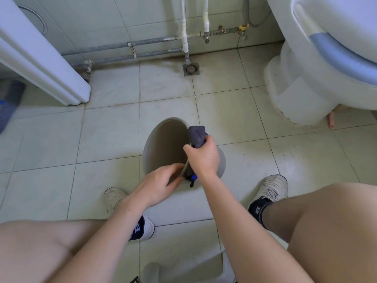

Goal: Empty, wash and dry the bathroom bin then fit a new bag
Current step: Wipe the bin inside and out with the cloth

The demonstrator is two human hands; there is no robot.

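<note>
Nearest: both bare knees frame the view, person crouched over tiled floor point(106, 129). White trainers with dark socks planted either side, left shoe point(116, 198), right shoe point(274, 186).

Left hand point(157, 184): fingers curled, pinching the near rim of the bin point(163, 146). Right hand point(202, 158): fingers clenched round a folded grey-purple cloth point(196, 135), which sticks out above the fist and lies against the right side of the rim. A small blue and black item shows just below the right wrist at the near rim; cannot tell what it is.

Bin: grey-beige, round, on the floor between the feet, tipped so its open mouth faces up and towards the camera. Interior looks bare, no bag seen in it.

Further off: square floor drain point(191, 68) near the far wall, floor around it stained dark. White cabinet panel point(40, 64) far left; white toilet point(318, 64) with grey-blue band far right. Metal pipes point(122, 44) run along the base of the tiled far wall, with white risers and a yellow-handled valve point(243, 28).
</note>
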